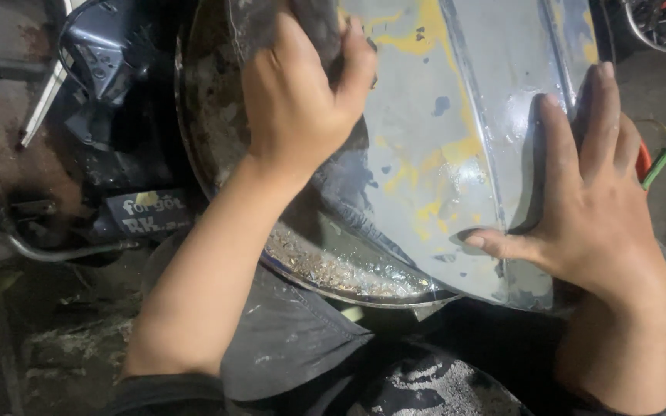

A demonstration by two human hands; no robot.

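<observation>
Head view: curved grey metal panel (456, 139) fills frame centre to 1 o'clock, patchy yellow and dark blue paint residue, raised rib running roughly 12 to 5 o'clock. Top edge of it cut off by frame. Lower edge curves from 9 o'clock round to 5 o'clock and sits over a round metal basin (325, 270); basin rim shows only from 8 to 5 o'clock, glittery wet sludge inside, the rest hidden under the panel.

Dark machine parts (109, 100) at 10 o'clock, close beside the basin's left rim, little gap. Detail there too dark to make out. Dirty floor (63, 339) at 8 o'clock is the only open stretch on the left. Lap in dusty dark trousers (302, 339) at 6 o'clock, directly under basin edge.

Right hand (595, 208) at 3 o'clock: flat on panel, fingers spread and extended, thumb out toward 9 o'clock along lower edge, grasping nothing, just pressing. Palm overhangs panel's right edge.

Left hand (302, 92) at 12 o'clock: fingers curled tight over a dark wad, likely an abrasive pad or cloth (321, 31), pressed on panel's upper left. Pad mostly hidden by hand and frame edge.

Red and green tool handle (653, 162) at 3 o'clock, behind right-hand fingers, mostly hidden. Wheel spokes (657, 23) at 1 o'clock corner, cut off.
</observation>
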